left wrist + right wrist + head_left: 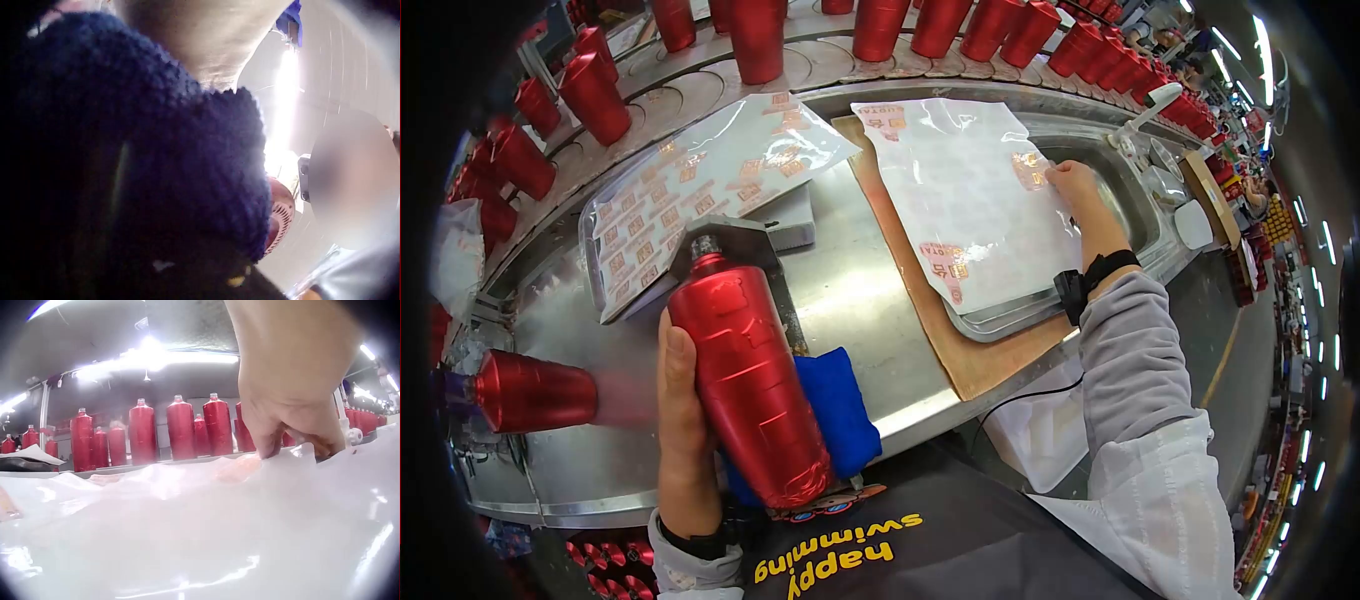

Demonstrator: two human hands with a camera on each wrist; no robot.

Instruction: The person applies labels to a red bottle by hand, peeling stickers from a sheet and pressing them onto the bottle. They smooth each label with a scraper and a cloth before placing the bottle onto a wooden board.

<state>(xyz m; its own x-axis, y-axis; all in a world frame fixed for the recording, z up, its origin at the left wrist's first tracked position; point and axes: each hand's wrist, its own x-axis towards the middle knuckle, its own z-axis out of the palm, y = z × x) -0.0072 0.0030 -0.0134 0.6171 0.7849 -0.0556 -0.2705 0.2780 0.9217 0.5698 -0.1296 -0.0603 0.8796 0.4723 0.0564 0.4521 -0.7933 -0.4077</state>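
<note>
- Left hand (688,435) clamped on bottle (750,370), lower left; most fingers hidden.
- Right hand (1082,195) — fingers pinching sheet (975,195) edge, upper right; sheet pick-up, likely.
- Next probably wants one sheet lifted free.

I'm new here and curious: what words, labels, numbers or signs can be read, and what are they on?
"happy swimming": yellow, upside-down in the head view, on the dark apron.
Reddish print on the right sheet and left sheet: too small or blurred to read surely.
Red bottle: no readable text.
</note>
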